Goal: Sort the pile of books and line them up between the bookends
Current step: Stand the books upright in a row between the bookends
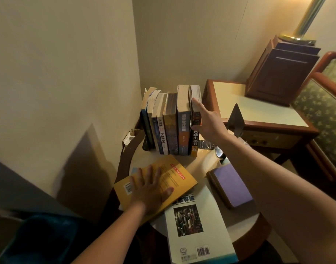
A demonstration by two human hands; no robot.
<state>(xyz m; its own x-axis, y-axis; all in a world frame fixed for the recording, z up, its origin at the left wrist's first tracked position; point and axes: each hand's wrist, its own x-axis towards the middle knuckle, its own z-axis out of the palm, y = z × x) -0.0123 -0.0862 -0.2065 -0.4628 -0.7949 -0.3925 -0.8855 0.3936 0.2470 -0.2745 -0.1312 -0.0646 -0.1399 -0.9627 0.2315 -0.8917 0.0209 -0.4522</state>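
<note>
Several books stand upright in a row (pixel 171 122) at the back of the round table (pixel 245 221). A dark bookend (pixel 147 145) holds the row's left end. My right hand (pixel 207 121) presses flat against the side of the rightmost book, a black one (pixel 195 141). A grey metal bookend (pixel 235 119) stands apart to the right of that hand. My left hand (pixel 152 189) lies flat on a yellow book (pixel 174 178) at the front left. A white book (pixel 197 229) and a purple book (pixel 232 183) lie flat on the table.
A square side table (pixel 258 109) with a dark wooden box (pixel 281 73) stands to the right, next to a patterned armchair (pixel 323 115). A lamp pole (pixel 304 20) rises behind it. Walls close in left and behind. A small dark object (pixel 218 151) lies near the row.
</note>
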